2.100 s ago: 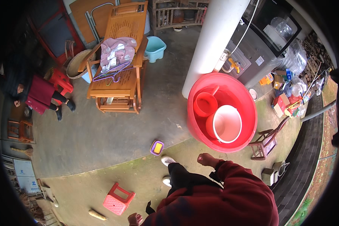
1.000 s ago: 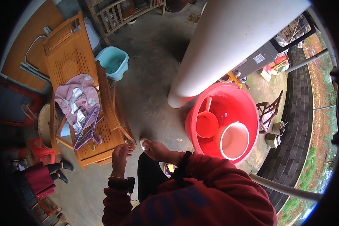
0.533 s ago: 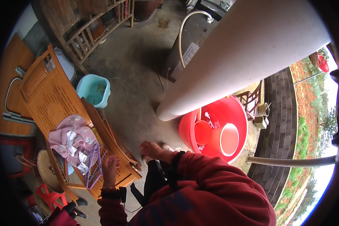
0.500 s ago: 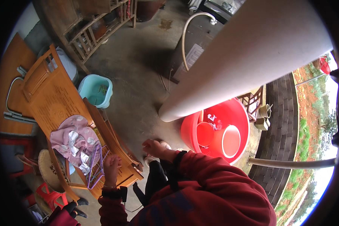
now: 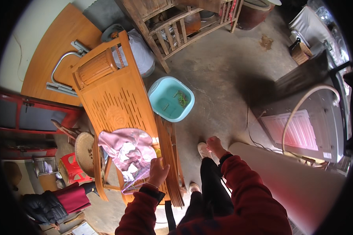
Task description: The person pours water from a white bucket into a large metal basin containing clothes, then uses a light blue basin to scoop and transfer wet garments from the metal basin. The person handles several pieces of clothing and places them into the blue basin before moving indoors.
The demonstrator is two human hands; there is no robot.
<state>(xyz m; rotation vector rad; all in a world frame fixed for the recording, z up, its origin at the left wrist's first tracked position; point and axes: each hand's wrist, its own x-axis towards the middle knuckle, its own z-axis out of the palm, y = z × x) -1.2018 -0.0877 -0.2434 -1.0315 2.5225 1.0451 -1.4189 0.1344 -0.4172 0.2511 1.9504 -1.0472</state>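
Observation:
Beside the near end of a wooden bench [image 5: 102,90], my left hand [image 5: 158,173] is raised, with thumb and fingers apart and nothing visible in it. Just left of it, a pink patterned cloth [image 5: 139,138] lies crumpled on the seat, with white crumpled pieces [image 5: 128,152] on top. Purple clothes hangers [image 5: 134,183] rest by the cloth, partly behind my left hand and wrist. My right hand [image 5: 215,145] hovers over the floor near my shoe [image 5: 203,150], its fingers curled in and no object showing in them.
A light-blue basin [image 5: 172,96] with some green bits stands beyond the bench. At right are a grey appliance [image 5: 325,117] with a hose [image 5: 298,107] and a thick pale pillar [image 5: 290,176]. At left are a round woven tray [image 5: 84,150], red stool [image 5: 70,166] and another person [image 5: 66,201].
The view has swung left, so the red tub has left it and the bench sits nearer the middle. Both hands stay empty-looking, my left one still beside the hangers.

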